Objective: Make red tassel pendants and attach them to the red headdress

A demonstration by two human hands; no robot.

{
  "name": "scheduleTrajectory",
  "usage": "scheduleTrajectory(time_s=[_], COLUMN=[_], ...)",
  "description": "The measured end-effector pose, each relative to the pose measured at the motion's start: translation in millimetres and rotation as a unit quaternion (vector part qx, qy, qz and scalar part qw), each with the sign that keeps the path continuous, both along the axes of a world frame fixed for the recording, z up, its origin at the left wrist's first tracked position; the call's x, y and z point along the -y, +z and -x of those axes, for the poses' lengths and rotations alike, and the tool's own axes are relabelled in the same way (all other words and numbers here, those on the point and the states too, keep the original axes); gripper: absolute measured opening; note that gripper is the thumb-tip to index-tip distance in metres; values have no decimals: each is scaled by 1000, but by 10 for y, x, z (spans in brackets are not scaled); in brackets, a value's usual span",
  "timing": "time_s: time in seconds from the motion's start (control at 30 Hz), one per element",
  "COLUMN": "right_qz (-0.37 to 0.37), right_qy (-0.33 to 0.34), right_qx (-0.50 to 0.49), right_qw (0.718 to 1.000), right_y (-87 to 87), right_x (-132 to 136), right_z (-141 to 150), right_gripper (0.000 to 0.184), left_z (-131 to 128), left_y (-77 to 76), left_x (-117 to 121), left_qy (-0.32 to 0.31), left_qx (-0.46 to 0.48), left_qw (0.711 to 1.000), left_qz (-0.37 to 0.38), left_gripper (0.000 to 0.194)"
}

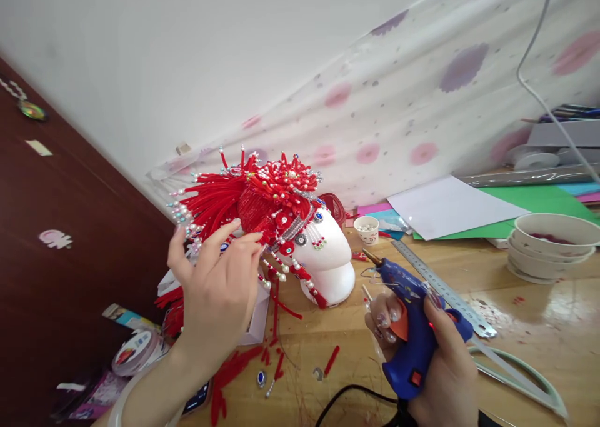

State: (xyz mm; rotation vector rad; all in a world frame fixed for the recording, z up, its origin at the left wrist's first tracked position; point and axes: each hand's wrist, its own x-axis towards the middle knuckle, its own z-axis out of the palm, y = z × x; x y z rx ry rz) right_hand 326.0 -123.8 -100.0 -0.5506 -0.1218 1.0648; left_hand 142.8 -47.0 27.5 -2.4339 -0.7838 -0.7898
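Note:
A red headdress (262, 202) with pipe-cleaner fringe, pearls, beads and blue gems sits on a white mannequin head (330, 261). My left hand (222, 283) is at its lower left side, back toward me, fingers bent and spread apart. The fingertips overlap the beaded fringe, and I cannot tell how firmly they touch it. To the right of the mannequin head, my right hand (445, 364) is wrapped round a blue hot glue gun (410, 333). Its brass nozzle points up and left toward the head, and a red light shows on its handle.
A steel ruler (445, 286), pale green scissors (525, 374), stacked paper bowls (548, 249) and a small cup of pearls (366, 230) are on the right. Red scraps (234, 371) and a blue gem (261, 378) lie in front. A black cord (351, 388) trails below the gun.

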Motion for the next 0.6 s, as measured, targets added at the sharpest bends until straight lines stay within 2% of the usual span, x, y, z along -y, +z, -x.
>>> scheduleTrajectory(time_s=[0.07,0.1,0.2,0.27,0.33,0.4,0.47,0.53,0.6], right_qz=[4,5,11,11,5,-3,-15,-24,-26], right_qy=[-2,-4,-9,-5,3,4,1,-1,0], right_qx=[-4,-7,-13,-8,2,10,17,25,26], right_qw=[1000,1000,1000,1000,1000,1000,1000,999,999], right_y=[5,7,9,4,-11,-33,-56,-70,-69], right_x=[-3,-2,6,17,32,49,66,80,92], right_z=[-1,0,6,11,13,7,-6,-22,-29], right_gripper=[38,38,38,40,40,38,36,35,35], left_z=[-25,-40,-100,-154,-205,-233,-227,-200,-180], left_y=[29,56,201,346,507,658,773,831,819], left_x=[-15,-24,-57,-87,-123,-165,-209,-252,-288], left_qy=[26,32,19,-8,-44,-73,-84,-86,-79], left_qx=[38,60,145,202,229,228,164,16,-147], left_qw=[996,994,989,970,945,935,956,983,981], left_qz=[-73,-83,29,139,230,263,227,159,97], left_gripper=[16,13,6,2,7,6,3,8,8])
